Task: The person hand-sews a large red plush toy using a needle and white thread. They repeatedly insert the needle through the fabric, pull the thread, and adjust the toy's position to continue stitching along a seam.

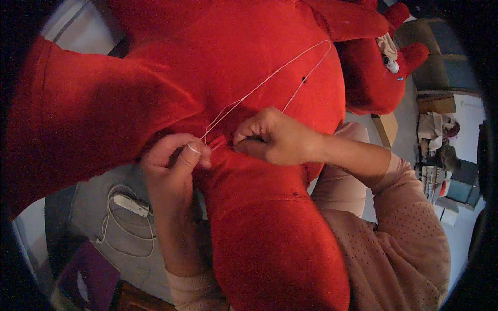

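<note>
A large plush figure [280,233] in red velvety cloth lies across my lap, its thick limbs spreading left and toward me. My left hand [176,158] is closed in a pinch at the crease between two limbs, with white thread [244,98] looped over the thumb. From there the thread runs up over the red body, bends back near the top right and drops behind my right hand [275,137]. That hand is curled shut close to the same crease; what its fingertips hold is hidden. Between the hands, the cloth is bunched at a seam.
A second red plush part with a white eye [391,65] and stubby horns sits at upper right. On the floor at lower left lies a white power strip [130,205] with a coiled cord, near a purple item [89,274]. A cardboard box [385,129] stands at right.
</note>
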Motion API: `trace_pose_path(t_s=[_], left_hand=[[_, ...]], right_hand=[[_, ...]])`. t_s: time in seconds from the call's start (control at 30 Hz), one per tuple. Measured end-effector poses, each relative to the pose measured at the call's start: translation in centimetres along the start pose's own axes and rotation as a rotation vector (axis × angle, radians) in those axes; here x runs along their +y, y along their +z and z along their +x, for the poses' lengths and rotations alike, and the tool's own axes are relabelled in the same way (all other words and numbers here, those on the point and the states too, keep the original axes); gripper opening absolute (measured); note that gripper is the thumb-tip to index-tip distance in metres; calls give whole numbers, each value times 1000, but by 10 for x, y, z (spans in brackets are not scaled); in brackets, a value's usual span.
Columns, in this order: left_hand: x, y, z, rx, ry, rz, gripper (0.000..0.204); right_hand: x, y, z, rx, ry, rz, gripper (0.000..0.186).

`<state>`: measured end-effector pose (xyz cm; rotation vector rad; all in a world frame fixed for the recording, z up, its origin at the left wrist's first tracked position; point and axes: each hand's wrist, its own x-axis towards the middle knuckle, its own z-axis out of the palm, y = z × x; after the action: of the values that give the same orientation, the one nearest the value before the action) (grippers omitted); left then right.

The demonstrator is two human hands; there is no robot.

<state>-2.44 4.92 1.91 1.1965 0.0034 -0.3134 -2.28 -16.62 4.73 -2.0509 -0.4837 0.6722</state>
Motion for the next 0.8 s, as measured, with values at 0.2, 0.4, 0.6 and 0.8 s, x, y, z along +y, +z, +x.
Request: trace_pose_path(t_s=[0.2,0.4,0.6,0.8], left_hand=[[0,3,-5,19,-26,-30,6],[3,5,-6,24,-13,-26,5],[4,4,-6,16,-35,19,6],[4,6,-9,23,-62,21,6]], right_hand=[[8,4,-4,47,51,213,8],[8,5,-2,39,82,167,8],[8,4,2,7,102,130,10],[10,22,6,193,6,31,6]])
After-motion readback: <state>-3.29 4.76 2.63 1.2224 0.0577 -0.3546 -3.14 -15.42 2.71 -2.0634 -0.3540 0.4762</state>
